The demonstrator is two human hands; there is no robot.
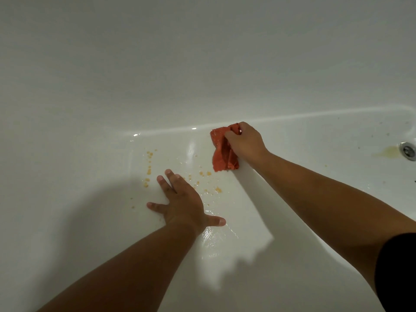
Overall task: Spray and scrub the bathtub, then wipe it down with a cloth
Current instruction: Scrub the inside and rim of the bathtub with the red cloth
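I look down into a white bathtub (90, 154) with a wet, shiny floor. My right hand (244, 140) grips a folded red cloth (222, 152) and holds it against the tub floor near the foot of the far wall. My left hand (182, 203) lies flat on the tub floor with its fingers spread, nearer to me and left of the cloth. Several small yellow-orange specks (148, 170) dot the floor between and around the hands.
The metal drain (408, 150) sits at the far right, with a yellowish stain (387, 153) beside it and a few dark flecks nearby. The far tub wall rises across the upper half of the view. A black sleeve (396, 266) shows at the right edge.
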